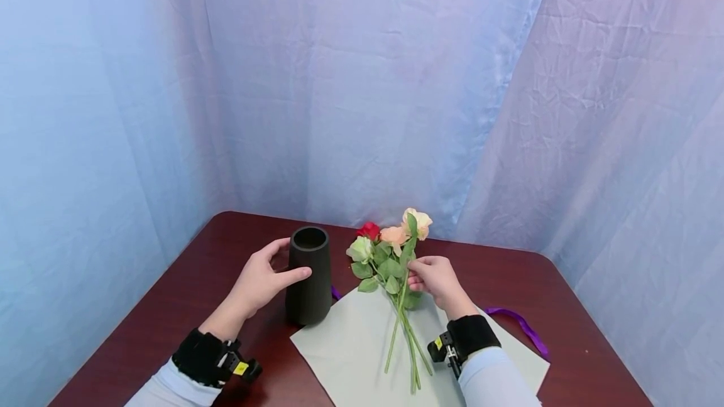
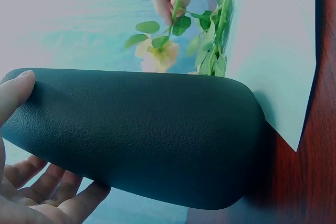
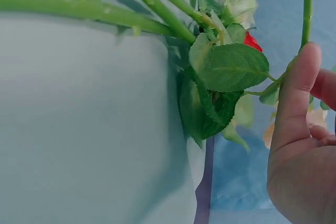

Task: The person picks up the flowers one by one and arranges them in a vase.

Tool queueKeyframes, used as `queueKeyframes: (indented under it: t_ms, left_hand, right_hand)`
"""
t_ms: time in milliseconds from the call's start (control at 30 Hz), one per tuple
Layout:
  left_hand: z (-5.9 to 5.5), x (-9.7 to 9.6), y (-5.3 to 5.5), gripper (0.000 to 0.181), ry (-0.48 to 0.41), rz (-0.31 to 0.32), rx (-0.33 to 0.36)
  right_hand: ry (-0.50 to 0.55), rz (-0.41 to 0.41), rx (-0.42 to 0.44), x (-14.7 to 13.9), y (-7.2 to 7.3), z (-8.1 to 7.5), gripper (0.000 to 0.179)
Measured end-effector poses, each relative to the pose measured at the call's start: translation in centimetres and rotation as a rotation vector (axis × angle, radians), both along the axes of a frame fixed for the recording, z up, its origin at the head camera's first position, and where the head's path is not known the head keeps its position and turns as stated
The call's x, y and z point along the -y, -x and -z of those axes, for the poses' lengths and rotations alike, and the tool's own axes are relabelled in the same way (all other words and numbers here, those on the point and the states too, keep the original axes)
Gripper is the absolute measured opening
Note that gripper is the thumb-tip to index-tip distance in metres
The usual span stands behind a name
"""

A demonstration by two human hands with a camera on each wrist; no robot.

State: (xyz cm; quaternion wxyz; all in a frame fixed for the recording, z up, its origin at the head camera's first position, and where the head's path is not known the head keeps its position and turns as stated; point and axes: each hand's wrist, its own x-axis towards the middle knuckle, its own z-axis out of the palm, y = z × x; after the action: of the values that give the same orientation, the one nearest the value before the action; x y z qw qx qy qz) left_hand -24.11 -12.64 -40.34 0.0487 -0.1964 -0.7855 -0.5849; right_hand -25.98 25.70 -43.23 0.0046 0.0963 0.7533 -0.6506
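A tall dark vase [image 1: 308,291] stands upright on the table, at the left corner of the paper. My left hand [image 1: 263,281] grips it near the top, thumb [image 2: 17,90] on one side and fingers round the other. Between thumb and fingertips, my right hand [image 1: 437,278] pinches the green stem of a cream rose [image 1: 420,223]. That stem is raised above the others in the right wrist view. Beside it lie a red rose [image 1: 369,230], a peach rose [image 1: 393,235] and a pale green rose [image 1: 360,249], their leafy stems crossing over the paper.
Under the stems a pale sheet of wrapping paper [image 1: 345,347] covers the table's front middle. Purple ribbon [image 1: 523,326] shows past the paper's right side, with a bit more beside the vase. The dark red table [image 1: 249,231] ends at hanging blue curtains [image 1: 339,112].
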Motion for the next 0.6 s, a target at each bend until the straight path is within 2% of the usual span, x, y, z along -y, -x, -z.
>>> queueKeyframes:
  t_ms: [267,433,600]
  left_hand:
    - [0.0,0.0,-0.1,0.07,-0.008,0.005,0.005]
    - [0.0,0.1,-0.1,0.07,-0.013,0.007,-0.001]
    - [0.1,0.1,-0.1,0.071,-0.01,0.006,0.001]
  right_hand:
    - [0.116,0.027,-0.045,0.1,0.0,-0.4,0.028]
    - [0.187,0.061,-0.082,0.1,-0.1,-0.9,0.022]
    - [0.236,0.083,-0.094,-0.2,-0.3,-1.5,0.026]
